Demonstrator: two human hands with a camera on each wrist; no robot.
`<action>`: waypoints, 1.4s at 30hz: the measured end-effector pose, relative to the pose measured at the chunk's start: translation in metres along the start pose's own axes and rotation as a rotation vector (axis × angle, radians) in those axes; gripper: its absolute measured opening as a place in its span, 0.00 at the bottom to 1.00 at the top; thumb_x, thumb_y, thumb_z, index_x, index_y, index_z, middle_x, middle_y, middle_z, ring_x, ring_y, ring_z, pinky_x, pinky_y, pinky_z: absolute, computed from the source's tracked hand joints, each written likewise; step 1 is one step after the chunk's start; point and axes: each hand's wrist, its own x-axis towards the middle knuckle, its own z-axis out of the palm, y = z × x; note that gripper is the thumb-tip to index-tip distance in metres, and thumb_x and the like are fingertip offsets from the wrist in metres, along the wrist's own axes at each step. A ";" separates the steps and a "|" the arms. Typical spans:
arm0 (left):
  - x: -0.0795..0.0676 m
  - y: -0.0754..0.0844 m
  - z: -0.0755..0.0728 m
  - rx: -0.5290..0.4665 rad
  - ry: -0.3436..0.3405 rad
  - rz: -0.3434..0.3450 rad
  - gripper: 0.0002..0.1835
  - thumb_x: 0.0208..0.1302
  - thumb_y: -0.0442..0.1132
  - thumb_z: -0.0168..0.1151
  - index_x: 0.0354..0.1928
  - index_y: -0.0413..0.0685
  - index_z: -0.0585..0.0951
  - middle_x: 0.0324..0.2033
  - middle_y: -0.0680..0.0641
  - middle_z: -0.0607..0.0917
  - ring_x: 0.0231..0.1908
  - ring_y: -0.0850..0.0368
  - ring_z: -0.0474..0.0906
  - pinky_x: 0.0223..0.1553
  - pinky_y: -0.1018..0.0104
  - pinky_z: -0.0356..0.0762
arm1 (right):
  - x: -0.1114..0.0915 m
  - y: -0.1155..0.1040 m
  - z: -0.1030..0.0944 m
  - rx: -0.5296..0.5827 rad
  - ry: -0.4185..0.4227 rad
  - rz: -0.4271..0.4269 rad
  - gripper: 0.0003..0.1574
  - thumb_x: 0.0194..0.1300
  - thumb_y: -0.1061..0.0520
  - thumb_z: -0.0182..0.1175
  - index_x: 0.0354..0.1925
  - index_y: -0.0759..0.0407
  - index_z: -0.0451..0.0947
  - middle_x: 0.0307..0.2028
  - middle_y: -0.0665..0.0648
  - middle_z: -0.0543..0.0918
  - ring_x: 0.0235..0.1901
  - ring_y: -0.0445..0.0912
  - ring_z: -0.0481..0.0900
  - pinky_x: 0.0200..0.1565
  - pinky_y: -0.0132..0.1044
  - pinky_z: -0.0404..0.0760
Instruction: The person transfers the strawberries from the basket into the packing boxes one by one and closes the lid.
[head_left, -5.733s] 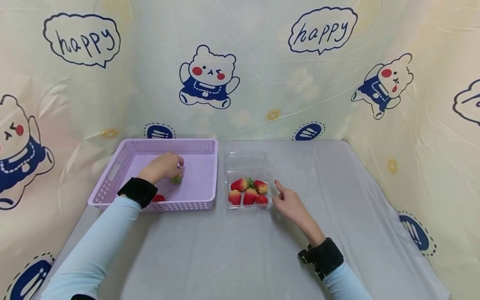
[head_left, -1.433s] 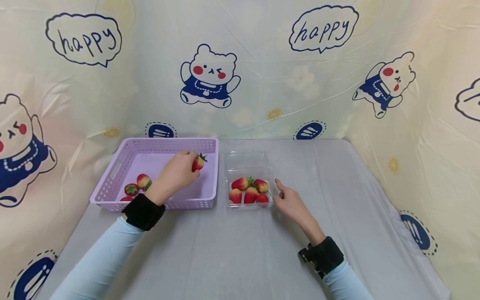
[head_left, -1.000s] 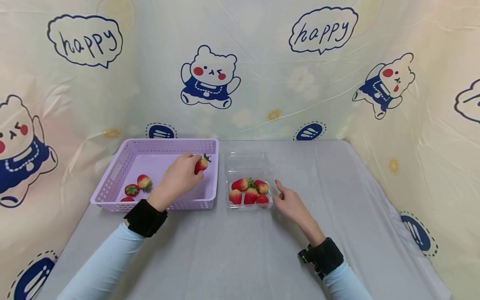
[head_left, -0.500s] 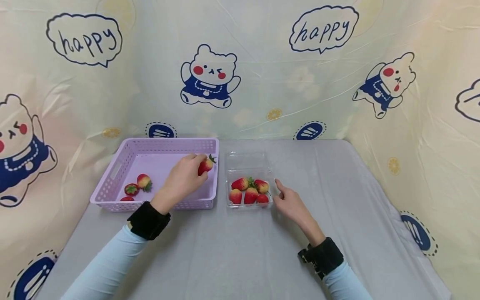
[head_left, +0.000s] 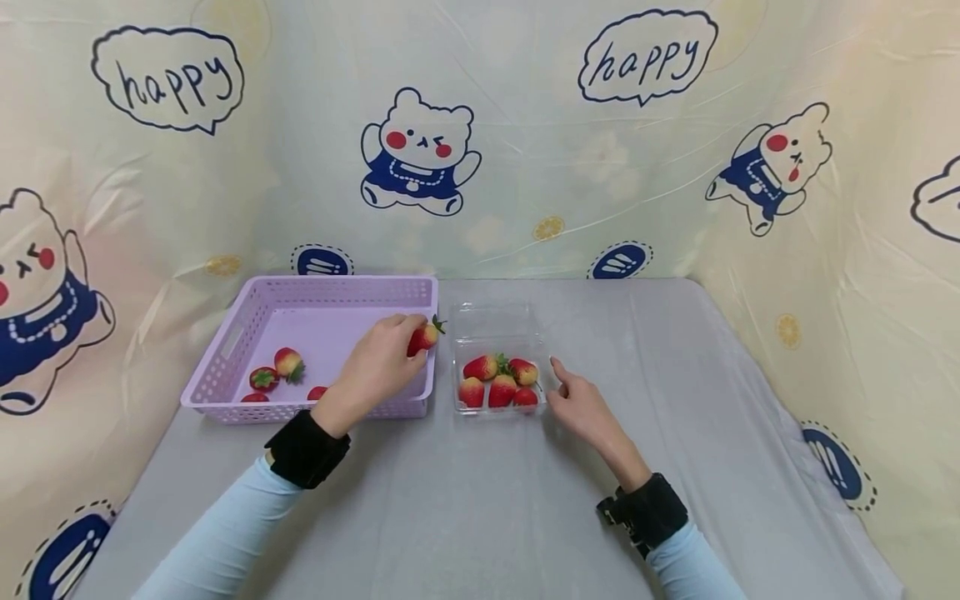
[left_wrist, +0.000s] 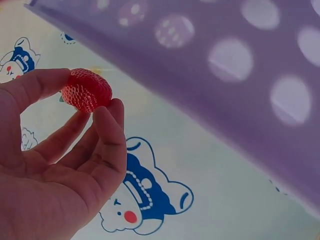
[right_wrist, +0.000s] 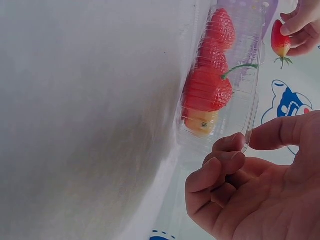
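My left hand pinches a red and yellow strawberry with green leaves, raised at the lilac basket's right wall. In the left wrist view, thumb and fingertips hold this strawberry. A clear plastic box stands right of the basket, its lid tipped back. Inside it lie several strawberries and a round red fruit with a thin green stem. My right hand is at the box's right side; in the right wrist view its thumb and fingers pinch the box rim.
The lilac basket holds more strawberries at its left and front, some partly hidden by the front wall and my left wrist. A grey cloth covers the table. A printed curtain hangs behind and at both sides.
My left hand, earlier down in the basket, has come up with a strawberry and moved right to the basket's right wall. My right hand stays at the box.
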 end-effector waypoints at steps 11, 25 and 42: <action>-0.001 0.012 0.007 -0.007 -0.007 -0.002 0.25 0.65 0.35 0.73 0.63 0.38 0.81 0.53 0.37 0.85 0.52 0.40 0.81 0.55 0.45 0.83 | 0.001 0.000 -0.001 -0.002 -0.007 -0.009 0.39 0.75 0.61 0.54 0.79 0.66 0.60 0.20 0.52 0.65 0.19 0.45 0.61 0.26 0.37 0.64; -0.007 0.025 0.018 -0.022 -0.014 0.044 0.27 0.63 0.35 0.77 0.62 0.35 0.82 0.52 0.37 0.87 0.51 0.41 0.82 0.55 0.47 0.83 | 0.002 0.000 -0.001 -0.013 -0.006 -0.007 0.39 0.74 0.60 0.53 0.80 0.66 0.59 0.20 0.52 0.65 0.18 0.44 0.60 0.26 0.37 0.63; -0.011 0.045 0.047 -0.036 -0.098 0.151 0.24 0.62 0.32 0.77 0.60 0.35 0.83 0.53 0.39 0.87 0.55 0.43 0.83 0.59 0.48 0.80 | 0.000 0.001 -0.001 0.003 -0.008 -0.014 0.39 0.75 0.60 0.54 0.80 0.66 0.59 0.20 0.53 0.66 0.18 0.45 0.60 0.26 0.37 0.63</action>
